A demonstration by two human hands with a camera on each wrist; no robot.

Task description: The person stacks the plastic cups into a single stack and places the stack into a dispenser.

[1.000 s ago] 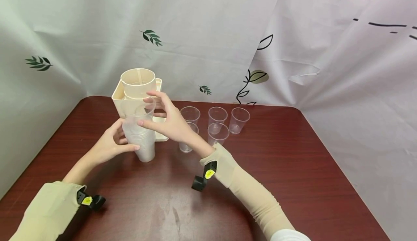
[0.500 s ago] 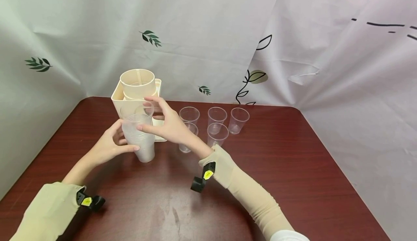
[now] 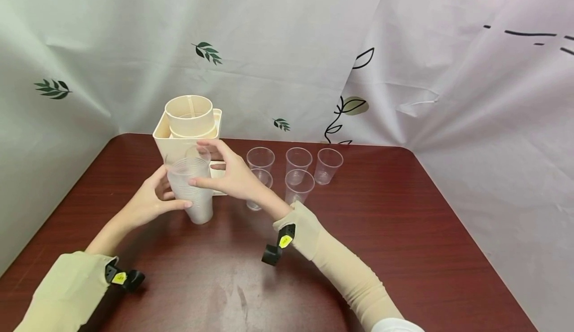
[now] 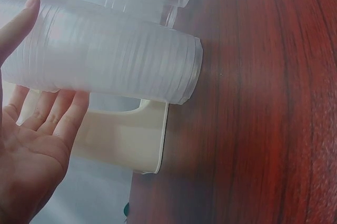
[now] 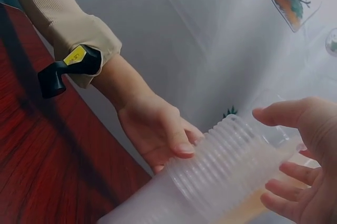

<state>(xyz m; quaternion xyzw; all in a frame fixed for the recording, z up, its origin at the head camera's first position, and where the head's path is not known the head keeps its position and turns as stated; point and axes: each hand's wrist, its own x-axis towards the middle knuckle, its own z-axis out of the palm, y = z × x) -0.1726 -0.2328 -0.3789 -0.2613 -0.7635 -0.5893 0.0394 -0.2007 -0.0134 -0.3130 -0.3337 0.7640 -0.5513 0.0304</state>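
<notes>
In the head view a tall stack of clear plastic cups (image 3: 199,205) stands upright at the left of the table. My left hand (image 3: 145,200) holds it around the middle, thumb on the near side and fingers behind. My right hand (image 3: 230,175) grips a clear plastic cup (image 3: 177,160) at the top of the stack, its rim standing higher than the rest. The left wrist view has the nested stack (image 4: 121,60) crossing my left hand (image 4: 42,150), its base near the table. My right fingers spread around the upper end in the right wrist view; the cup there is faint.
Behind the stack stands a cream square bin (image 3: 177,147) with a cream cylinder (image 3: 190,120) in it. Several single clear cups stand upright to the right, including a near cup (image 3: 300,185) and a rightmost cup (image 3: 329,166). Patterned cloth (image 3: 278,63) hangs behind the table.
My right hand has moved down a little, and the top cup has sunk lower into the stack with it. My left hand and the other cups have stayed in place.
</notes>
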